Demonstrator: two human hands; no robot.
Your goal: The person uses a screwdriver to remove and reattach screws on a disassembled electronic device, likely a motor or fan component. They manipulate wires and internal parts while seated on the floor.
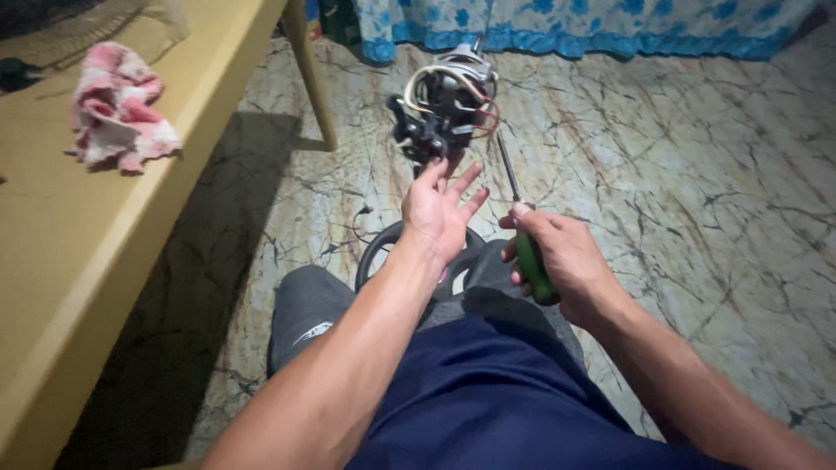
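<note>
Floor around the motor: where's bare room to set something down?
Bare marble floor right of the motor assembly, up to the blue curtain. Also between the table leg and motor. Crowded below it: left hand, right hand with screwdriver, black ring.

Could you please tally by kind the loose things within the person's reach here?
Fan motor assembly: 1
Green-handled screwdriver: 1
Pink and white cloth: 1
Black ring-shaped part: 1
Total: 4
</note>
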